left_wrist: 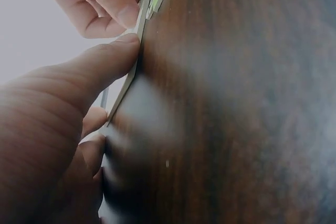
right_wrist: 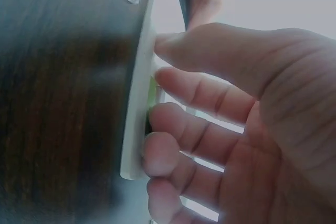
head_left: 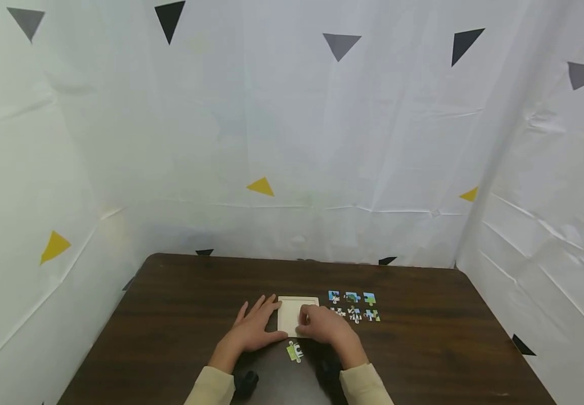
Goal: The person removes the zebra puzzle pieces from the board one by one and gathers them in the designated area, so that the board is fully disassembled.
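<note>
A small pale puzzle tray (head_left: pixel 288 316) with a raised rim lies flat in front of me. My left hand (head_left: pixel 254 329) rests at its left side, fingers spread and fairly straight, thumb touching the near edge. Over the tray's near right part is my right hand (head_left: pixel 328 326), its fingers curled. In the right wrist view a green puzzle piece (right_wrist: pixel 152 92) shows at those fingertips, just inside the rim; the hand covers most of it. A loose green and white puzzle piece (head_left: pixel 294 352) lies just nearer than the tray.
Several jigsaw pieces (head_left: pixel 353 297) lie in two rows to the right of the tray, partly behind my right hand. The dark wooden table (head_left: pixel 180 315) has rounded far corners. A white curtain (head_left: pixel 292 124) with coloured triangles hangs around it.
</note>
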